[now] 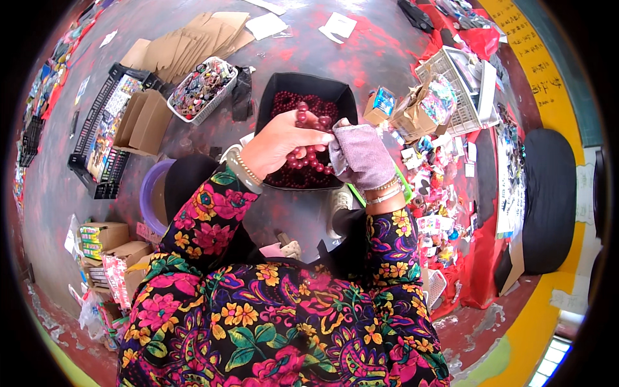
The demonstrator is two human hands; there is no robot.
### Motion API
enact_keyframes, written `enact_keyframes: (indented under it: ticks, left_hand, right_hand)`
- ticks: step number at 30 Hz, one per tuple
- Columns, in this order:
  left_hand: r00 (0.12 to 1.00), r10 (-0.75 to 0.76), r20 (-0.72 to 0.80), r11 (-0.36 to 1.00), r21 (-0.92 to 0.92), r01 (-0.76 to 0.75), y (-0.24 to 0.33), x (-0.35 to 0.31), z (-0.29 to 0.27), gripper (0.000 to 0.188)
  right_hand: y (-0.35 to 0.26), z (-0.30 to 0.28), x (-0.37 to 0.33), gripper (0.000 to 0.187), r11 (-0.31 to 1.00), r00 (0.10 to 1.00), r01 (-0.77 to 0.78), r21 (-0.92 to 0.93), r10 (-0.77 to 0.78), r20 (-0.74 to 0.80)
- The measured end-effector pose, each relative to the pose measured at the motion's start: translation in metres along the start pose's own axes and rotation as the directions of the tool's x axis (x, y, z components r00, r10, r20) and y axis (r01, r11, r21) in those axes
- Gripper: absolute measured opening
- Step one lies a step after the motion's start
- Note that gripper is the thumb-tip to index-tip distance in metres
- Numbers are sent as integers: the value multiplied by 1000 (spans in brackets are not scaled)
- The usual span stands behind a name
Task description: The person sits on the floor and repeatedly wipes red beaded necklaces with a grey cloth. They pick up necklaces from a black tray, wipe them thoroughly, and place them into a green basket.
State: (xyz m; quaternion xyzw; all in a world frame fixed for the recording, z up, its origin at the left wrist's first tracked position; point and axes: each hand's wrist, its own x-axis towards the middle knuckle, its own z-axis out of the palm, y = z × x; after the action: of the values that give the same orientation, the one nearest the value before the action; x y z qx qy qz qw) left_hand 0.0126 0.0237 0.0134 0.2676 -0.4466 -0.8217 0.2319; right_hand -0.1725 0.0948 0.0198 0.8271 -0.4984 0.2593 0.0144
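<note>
My left hand (284, 143) is closed on a string of glossy dark red beads (302, 117), some showing above the fingers and some hanging below. Close against its fingertips is my right hand (346, 124), mostly covered by a greyish-mauve cloth (362, 155) that it grips; just a bit of finger shows at the top. Both hands are over a black bin (271, 97) that holds many more dark red bead strings (284, 103). Where exactly the cloth meets the beads is hidden behind the fingers.
A white basket of small trinkets (229, 72), an open cardboard box (147, 122) and a black crate (80, 145) stand left. A purple basin (149, 193) sits nearer. To the right are a small box with blue packets (382, 103), a white crate (464, 116) and scattered small goods (438, 187).
</note>
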Motion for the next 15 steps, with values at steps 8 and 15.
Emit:
enact_keyframes:
  ticks: [8, 15]
  left_hand:
    - [990, 71, -120, 975, -202, -95, 5, 1, -9, 12]
    - [995, 93, 24, 933, -350, -79, 1, 5, -15, 8]
  right_hand:
    - [-13, -9, 7, 35, 953, 989, -69, 295, 103, -103]
    - [-1, 2, 3, 26, 833, 964, -166, 528, 250, -91]
